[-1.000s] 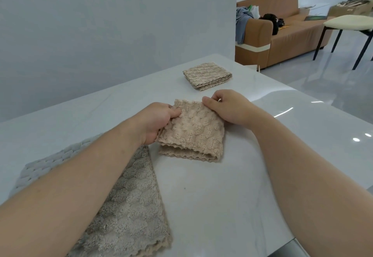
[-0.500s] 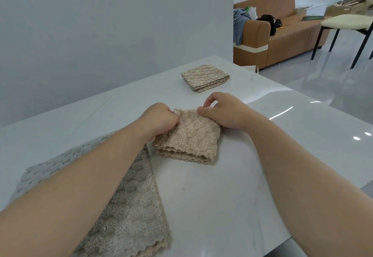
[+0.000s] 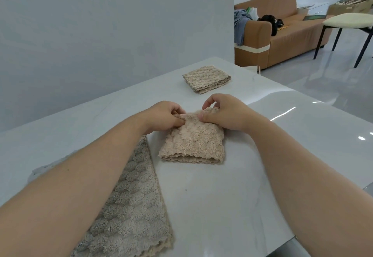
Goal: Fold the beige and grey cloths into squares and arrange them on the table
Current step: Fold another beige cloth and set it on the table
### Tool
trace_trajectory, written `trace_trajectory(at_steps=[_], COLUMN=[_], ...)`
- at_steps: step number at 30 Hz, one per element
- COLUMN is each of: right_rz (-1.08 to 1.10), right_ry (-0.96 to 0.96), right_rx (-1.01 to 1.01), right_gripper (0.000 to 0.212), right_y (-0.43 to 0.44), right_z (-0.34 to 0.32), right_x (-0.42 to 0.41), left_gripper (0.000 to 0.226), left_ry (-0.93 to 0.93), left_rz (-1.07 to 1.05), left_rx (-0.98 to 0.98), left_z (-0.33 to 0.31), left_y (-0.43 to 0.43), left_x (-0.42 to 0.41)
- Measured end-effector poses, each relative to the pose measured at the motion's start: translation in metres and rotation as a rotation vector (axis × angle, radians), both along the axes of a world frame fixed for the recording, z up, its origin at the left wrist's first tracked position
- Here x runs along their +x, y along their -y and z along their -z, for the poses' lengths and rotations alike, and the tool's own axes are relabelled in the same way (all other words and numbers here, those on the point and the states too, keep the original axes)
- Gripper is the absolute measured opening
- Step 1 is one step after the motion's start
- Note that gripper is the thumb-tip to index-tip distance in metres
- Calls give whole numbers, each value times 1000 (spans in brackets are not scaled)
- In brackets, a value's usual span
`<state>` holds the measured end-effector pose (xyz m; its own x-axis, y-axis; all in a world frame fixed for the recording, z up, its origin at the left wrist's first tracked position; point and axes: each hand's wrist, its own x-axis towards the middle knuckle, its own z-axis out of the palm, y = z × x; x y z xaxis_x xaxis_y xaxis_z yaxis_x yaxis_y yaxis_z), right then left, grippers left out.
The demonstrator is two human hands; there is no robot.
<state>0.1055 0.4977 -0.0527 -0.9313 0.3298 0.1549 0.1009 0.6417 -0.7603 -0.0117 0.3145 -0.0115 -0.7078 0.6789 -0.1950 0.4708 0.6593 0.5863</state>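
Head view, task roughly at its midpoint. Centre of frame: the beige cloth (image 3: 193, 143) lies on the white table (image 3: 232, 216), already doubled into a compact, nearly square packet; several stacked layers show along its lower edge. The left hand (image 3: 165, 115) pinches the packet's upper left corner with curled fingers and thumb. The right hand (image 3: 224, 113) pinches the upper right edge between thumb and forefinger, and its other fingers arch above the fabric. Both hands thus grip the same cloth at its upper edge. The grip suggests a final squaring of the layers or a lift toward a resting place; which of the two cannot be told.

Above centre, well apart from the hands: a folded square (image 3: 206, 79) in a beige-grey weave rests flat near the upper edge of the table, apparently finished and placed.

Lower left of frame: the grey cloth (image 3: 131, 206) lies spread open in a single layer, partly hidden under the left forearm, with a beige trim visible at its lower rim. It is not yet folded.

Judged progress: one cloth is done, and a second is folded but not yet released or aligned. The grey cloth needs all of its folds and its placement beside the others.
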Motion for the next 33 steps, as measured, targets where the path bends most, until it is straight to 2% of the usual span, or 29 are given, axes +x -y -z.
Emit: trace_trajectory(at_steps=[5, 9, 13, 15, 18, 20, 25, 31, 33], right_rz=[-43, -54, -67, -123, -276, -318, -256, -220, -192], right_ry=[-53, -170, -112, -87, -30, -8, -180, -306, -372], right_rx=[37, 93, 369, 432, 330, 281, 167, 70, 27], right_gripper=[28, 26, 35, 43, 42, 40, 29, 28, 26], right_y=[5, 14, 27, 38, 51, 55, 50, 49, 47], right_z=[-7, -28, -73, -100, -128, -135, -125, -110, -107], right_x=[2, 10, 21, 28, 45, 53, 59, 59, 58], left_gripper=[16, 22, 28, 36, 57, 58, 49, 31, 19], left_ry=[-22, -98, -281, -340, -393, -357, -263, -214, -127], left_rz=[16, -56, -32, -1, 7, -18, -39, -95, -120], left_rx=[-20, 131, 245, 274, 286, 338, 409, 311, 297], left_z=[-9, -38, -80, -96, -108, -109, -104, -93, -91], left_y=[9, 21, 35, 40, 49, 54, 59, 53, 49], left_x=[2, 9, 17, 21, 20, 19, 25, 36, 38])
